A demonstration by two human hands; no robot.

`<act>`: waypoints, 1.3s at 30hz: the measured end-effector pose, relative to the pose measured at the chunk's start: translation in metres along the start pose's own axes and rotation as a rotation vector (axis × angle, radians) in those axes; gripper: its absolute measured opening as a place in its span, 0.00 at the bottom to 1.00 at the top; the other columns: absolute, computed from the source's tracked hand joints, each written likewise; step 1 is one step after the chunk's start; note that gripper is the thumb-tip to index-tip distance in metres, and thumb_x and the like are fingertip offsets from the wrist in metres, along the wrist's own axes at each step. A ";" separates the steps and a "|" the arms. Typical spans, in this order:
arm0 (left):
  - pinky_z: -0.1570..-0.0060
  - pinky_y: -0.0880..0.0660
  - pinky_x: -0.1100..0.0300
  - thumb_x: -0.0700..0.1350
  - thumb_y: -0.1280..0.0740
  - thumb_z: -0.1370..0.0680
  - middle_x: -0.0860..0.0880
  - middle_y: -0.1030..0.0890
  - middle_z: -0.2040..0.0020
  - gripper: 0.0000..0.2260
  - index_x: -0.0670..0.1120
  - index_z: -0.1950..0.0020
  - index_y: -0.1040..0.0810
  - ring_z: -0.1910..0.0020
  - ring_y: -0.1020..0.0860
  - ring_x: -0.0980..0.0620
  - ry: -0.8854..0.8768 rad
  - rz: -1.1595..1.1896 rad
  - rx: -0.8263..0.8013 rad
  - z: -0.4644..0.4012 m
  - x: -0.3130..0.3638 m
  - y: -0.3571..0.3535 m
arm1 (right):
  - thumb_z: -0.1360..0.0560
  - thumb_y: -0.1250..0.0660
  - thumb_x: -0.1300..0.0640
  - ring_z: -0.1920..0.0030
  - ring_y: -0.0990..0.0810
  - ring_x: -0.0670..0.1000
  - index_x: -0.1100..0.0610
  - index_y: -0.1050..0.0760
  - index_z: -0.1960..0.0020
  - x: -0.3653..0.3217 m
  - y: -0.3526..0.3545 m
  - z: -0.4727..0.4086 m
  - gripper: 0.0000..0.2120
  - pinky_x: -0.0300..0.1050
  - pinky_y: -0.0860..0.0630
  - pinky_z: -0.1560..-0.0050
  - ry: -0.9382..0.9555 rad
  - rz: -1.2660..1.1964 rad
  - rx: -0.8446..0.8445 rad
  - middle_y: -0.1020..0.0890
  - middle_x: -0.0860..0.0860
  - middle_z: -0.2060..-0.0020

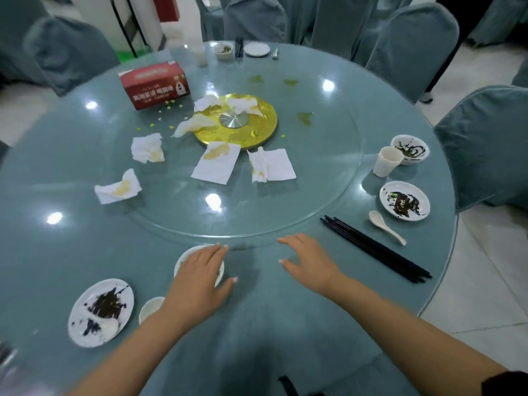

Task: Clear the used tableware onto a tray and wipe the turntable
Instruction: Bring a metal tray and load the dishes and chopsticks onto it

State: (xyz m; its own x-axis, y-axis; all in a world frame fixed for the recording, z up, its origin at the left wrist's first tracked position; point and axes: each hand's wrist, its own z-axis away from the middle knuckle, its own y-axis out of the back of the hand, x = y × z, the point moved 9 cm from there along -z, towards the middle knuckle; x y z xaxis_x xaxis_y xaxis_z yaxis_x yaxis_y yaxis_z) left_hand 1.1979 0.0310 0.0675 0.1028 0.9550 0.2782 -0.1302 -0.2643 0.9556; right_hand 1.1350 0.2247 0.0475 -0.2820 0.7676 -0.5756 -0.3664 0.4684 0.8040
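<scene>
The small white bowl point(183, 260) sits at the near edge of the tabletop point(57, 252), the left hand point(200, 274) spread flat over it, the right hand point(310, 260) released beside; best curl fingers under its rim and lift level before stacking.

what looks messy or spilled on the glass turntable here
Crumpled, yellow-stained napkins lie scattered over the glass turntable, some overlapping its gold hub. Small yellow-green crumbs are strewn beside the red tissue box, and greenish smears mark the glass on the far right side.
</scene>
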 end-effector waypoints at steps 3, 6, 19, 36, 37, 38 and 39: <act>0.44 0.25 0.47 0.62 0.41 0.30 0.46 0.21 0.40 0.29 0.44 0.38 0.23 0.44 0.21 0.43 0.062 0.010 0.018 0.022 -0.037 0.006 | 0.24 0.34 0.52 0.32 0.32 0.52 0.55 0.32 0.30 -0.037 -0.029 -0.016 0.23 0.40 0.40 0.32 0.056 0.014 -0.058 0.28 0.52 0.34; 0.44 0.24 0.48 0.68 0.42 0.30 0.46 0.20 0.41 0.34 0.44 0.37 0.23 0.44 0.21 0.44 0.139 0.015 -0.014 0.050 -0.074 -0.001 | 0.24 0.34 0.52 0.32 0.33 0.52 0.55 0.33 0.29 -0.068 -0.059 -0.029 0.25 0.41 0.40 0.31 0.089 0.042 -0.116 0.29 0.52 0.33; 0.41 0.26 0.57 0.60 0.24 0.37 0.49 0.23 0.39 0.37 0.44 0.33 0.25 0.41 0.23 0.48 0.102 0.079 -0.076 0.097 -0.143 -0.053 | 0.32 0.27 0.43 0.23 0.48 0.52 0.51 0.50 0.23 -0.101 -0.154 -0.060 0.47 0.48 0.42 0.27 -0.055 0.102 -0.303 0.48 0.52 0.23; 0.35 0.38 0.63 0.52 0.27 0.29 0.50 0.26 0.36 0.32 0.45 0.28 0.33 0.37 0.31 0.50 -0.134 0.279 0.075 0.026 -0.116 0.011 | 0.34 0.26 0.44 0.24 0.46 0.50 0.50 0.59 0.22 -0.094 -0.173 -0.035 0.54 0.49 0.38 0.29 -0.116 0.052 -0.180 0.49 0.49 0.23; 0.35 0.39 0.65 0.51 0.27 0.29 0.49 0.27 0.36 0.32 0.45 0.28 0.32 0.36 0.32 0.50 -0.134 0.299 0.088 0.024 -0.116 0.013 | 0.34 0.26 0.45 0.24 0.46 0.49 0.50 0.59 0.22 -0.094 -0.172 -0.034 0.53 0.49 0.38 0.28 -0.114 0.046 -0.175 0.49 0.49 0.23; 0.36 0.42 0.67 0.51 0.26 0.29 0.49 0.28 0.35 0.32 0.45 0.28 0.33 0.36 0.33 0.51 -0.133 0.315 0.090 0.023 -0.116 0.014 | 0.33 0.26 0.46 0.24 0.47 0.49 0.51 0.59 0.22 -0.095 -0.172 -0.033 0.53 0.48 0.38 0.28 -0.109 0.040 -0.175 0.49 0.49 0.23; 0.36 0.44 0.69 0.51 0.26 0.29 0.48 0.29 0.35 0.33 0.45 0.28 0.33 0.35 0.33 0.51 -0.135 0.321 0.083 0.021 -0.114 0.012 | 0.33 0.26 0.46 0.24 0.47 0.49 0.51 0.59 0.22 -0.096 -0.172 -0.032 0.53 0.48 0.38 0.28 -0.105 0.033 -0.176 0.49 0.49 0.23</act>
State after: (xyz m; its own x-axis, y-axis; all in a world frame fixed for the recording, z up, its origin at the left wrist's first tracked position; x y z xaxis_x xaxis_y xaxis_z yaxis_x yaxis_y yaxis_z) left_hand 1.2051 -0.0844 0.0494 0.1997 0.7969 0.5702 -0.0967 -0.5630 0.8208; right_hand 1.1967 0.0566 -0.0401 -0.2055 0.8271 -0.5231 -0.5100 0.3658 0.7786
